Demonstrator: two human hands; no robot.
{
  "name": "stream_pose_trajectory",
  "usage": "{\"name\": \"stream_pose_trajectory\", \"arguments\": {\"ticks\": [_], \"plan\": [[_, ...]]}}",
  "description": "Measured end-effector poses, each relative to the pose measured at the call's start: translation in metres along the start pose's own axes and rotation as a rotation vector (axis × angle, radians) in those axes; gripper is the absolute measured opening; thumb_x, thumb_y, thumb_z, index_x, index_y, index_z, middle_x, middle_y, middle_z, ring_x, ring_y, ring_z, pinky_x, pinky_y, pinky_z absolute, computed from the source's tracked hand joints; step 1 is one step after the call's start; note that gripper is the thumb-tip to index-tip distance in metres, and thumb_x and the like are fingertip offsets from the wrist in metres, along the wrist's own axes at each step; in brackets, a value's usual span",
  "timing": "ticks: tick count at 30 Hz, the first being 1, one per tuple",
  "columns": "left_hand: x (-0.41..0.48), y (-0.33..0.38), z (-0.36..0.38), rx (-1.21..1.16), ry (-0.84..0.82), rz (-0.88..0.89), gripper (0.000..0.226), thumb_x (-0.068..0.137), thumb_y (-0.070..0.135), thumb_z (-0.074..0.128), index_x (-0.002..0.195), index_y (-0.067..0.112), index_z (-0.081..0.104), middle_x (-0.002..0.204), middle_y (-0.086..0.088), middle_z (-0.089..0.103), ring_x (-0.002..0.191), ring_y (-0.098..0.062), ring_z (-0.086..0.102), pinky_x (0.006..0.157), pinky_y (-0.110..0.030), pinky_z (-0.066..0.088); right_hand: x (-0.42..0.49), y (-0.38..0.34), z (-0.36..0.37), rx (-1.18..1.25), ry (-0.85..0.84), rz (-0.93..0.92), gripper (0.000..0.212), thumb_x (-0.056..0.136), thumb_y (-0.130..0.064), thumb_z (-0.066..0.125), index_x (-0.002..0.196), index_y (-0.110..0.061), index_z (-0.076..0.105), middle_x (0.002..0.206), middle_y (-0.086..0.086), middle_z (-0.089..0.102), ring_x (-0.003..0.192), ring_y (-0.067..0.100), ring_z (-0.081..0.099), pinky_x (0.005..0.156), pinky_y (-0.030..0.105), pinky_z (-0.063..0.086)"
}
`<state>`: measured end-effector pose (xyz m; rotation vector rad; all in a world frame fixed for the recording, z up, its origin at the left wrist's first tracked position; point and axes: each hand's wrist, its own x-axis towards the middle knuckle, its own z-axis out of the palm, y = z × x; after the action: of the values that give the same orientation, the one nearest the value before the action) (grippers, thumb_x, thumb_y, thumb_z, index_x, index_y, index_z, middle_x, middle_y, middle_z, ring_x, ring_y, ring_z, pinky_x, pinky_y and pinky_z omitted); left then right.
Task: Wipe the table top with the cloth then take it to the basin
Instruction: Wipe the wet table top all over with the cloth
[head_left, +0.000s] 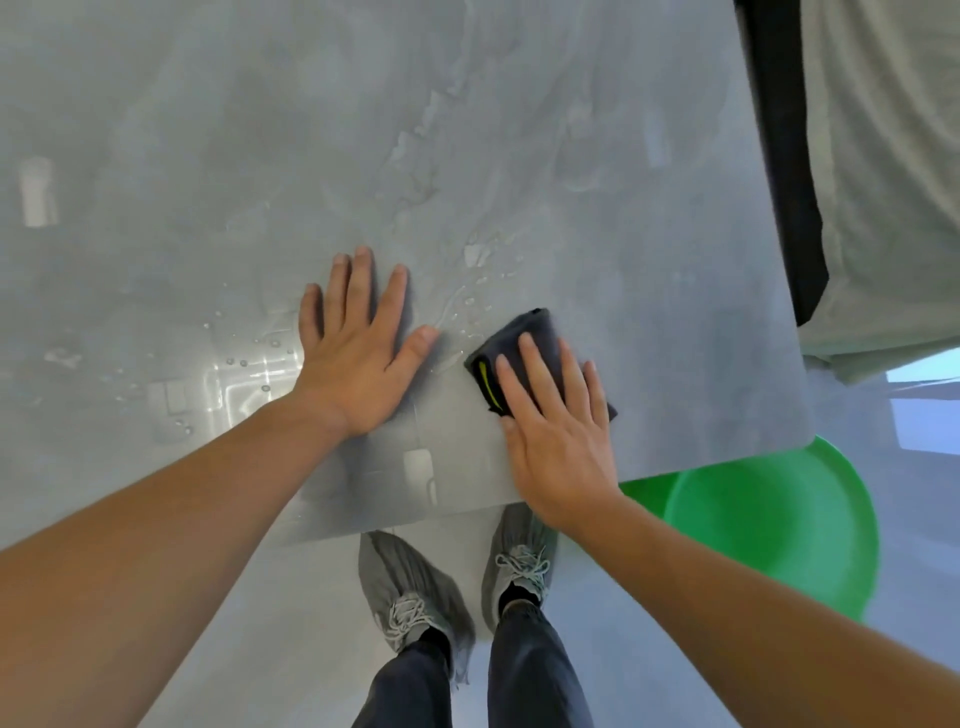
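Note:
A folded dark grey cloth (524, 340) with a yellow-green stripe lies on the grey table top (208, 156) near its front right corner. My right hand (558, 431) presses flat on the cloth, fingers spread over it. Just left of the cloth, my left hand (358, 353) rests palm down on the bare table, fingers apart and holding nothing. Water drops and wet streaks (478, 291) lie on the surface beyond and between my hands. A green basin (779, 525) stands on the floor under the table's right corner, partly hidden by the table edge.
The table's front edge runs just below my hands, and its right edge slants up the right side. My own two feet (457, 582) in grey shoes stand on the pale floor below it. A person in a pale shirt (883, 182) stands past the right edge.

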<state>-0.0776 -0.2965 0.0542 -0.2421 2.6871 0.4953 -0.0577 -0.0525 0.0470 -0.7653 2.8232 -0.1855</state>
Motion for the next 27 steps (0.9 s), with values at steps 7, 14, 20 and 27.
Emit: {"name": "stream_pose_trajectory", "arguments": {"ticks": [7,14,20,27], "plan": [[0.002,-0.002,0.003,0.015,0.029,0.025,0.079,0.091,0.073,0.0,0.157,0.031,-0.011,0.163,-0.005,-0.028,0.144,-0.017,-0.037,0.108,-0.036,-0.032,0.134,0.025,-0.026,0.108,0.082,0.322,0.059,0.102,-0.039,0.025,0.159,-0.032,0.013,0.168,-0.006,0.004,0.154,0.03,0.001,0.124,0.047,-0.001],[0.001,0.001,0.006,0.01,0.051,0.007,0.08,0.091,0.074,0.001,0.156,0.029,-0.013,0.163,-0.007,-0.029,0.145,-0.02,-0.036,0.116,-0.048,-0.023,0.078,0.004,-0.017,0.024,-0.019,-0.025,0.058,0.102,-0.037,0.033,0.158,-0.032,0.018,0.168,-0.004,0.011,0.153,0.03,0.004,0.124,0.045,-0.001],[0.003,-0.003,0.009,-0.017,0.082,0.033,0.081,0.091,0.076,0.001,0.156,0.03,-0.012,0.164,-0.007,-0.026,0.145,-0.02,-0.035,0.113,-0.045,-0.026,0.171,0.01,-0.029,0.095,0.082,0.24,0.06,0.1,-0.037,0.031,0.158,-0.033,0.017,0.168,-0.005,0.007,0.153,0.03,0.005,0.123,0.047,0.002],[-0.001,-0.002,-0.003,-0.079,0.023,0.051,0.082,0.089,0.075,-0.002,0.157,0.029,-0.012,0.162,-0.006,-0.03,0.144,-0.02,-0.038,0.117,-0.049,-0.021,0.128,0.012,-0.034,-0.062,-0.096,-0.288,0.058,0.101,-0.04,0.033,0.157,-0.03,0.026,0.166,-0.001,0.018,0.151,0.035,0.016,0.122,0.051,0.012]]}}
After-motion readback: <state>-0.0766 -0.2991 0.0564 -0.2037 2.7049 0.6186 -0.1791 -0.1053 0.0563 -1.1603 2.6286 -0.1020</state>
